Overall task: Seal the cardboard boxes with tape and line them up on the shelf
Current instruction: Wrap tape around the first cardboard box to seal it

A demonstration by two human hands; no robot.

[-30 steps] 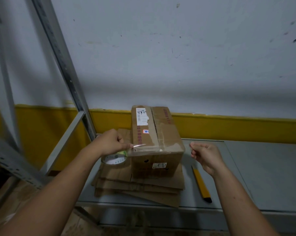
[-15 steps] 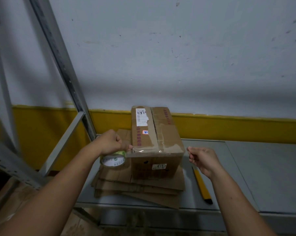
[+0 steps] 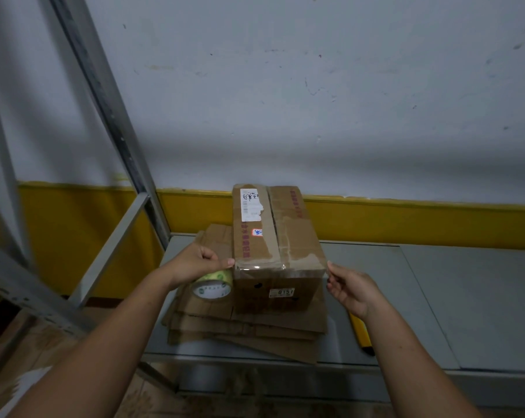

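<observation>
The fingers (image 3: pixel 332 270) of the right hand (image 3: pixel 350 289) are pinched together at the near right corner of the cardboard box (image 3: pixel 277 245), on what looks like the free end of a clear strip of tape (image 3: pixel 261 267). The film is almost invisible there, so the hold itself is partly a guess. The fingers (image 3: pixel 225 262) of the left hand (image 3: pixel 194 263) are curled over the tape roll (image 3: pixel 213 286), and their tips touch the near left top corner of the box. The strip runs between the two hands, across the near edge of the lid. It shows only as a faint glint. The box stands upright on a pile of flattened cardboard (image 3: pixel 246 324) at the left end of the grey metal shelf (image 3: pixel 421 297), close to the wall. Its lid flaps are closed and older brown tape covers the middle seam. It looks small and light, stiff at the corners but likely to give in the middle of the flaps. It is best held by its two side walls, low down, and any pressing on the tape should fall along the edges. The strip is thin and sticky and will wrinkle or cling to itself if it goes slack, so it needs an even pull from both ends. A yellow-handled cutter (image 3: pixel 360 333) lies on the shelf just beside the pile, partly hidden under the right forearm. A slanted metal post (image 3: pixel 104 101) of the shelf frame rises on the left.
</observation>
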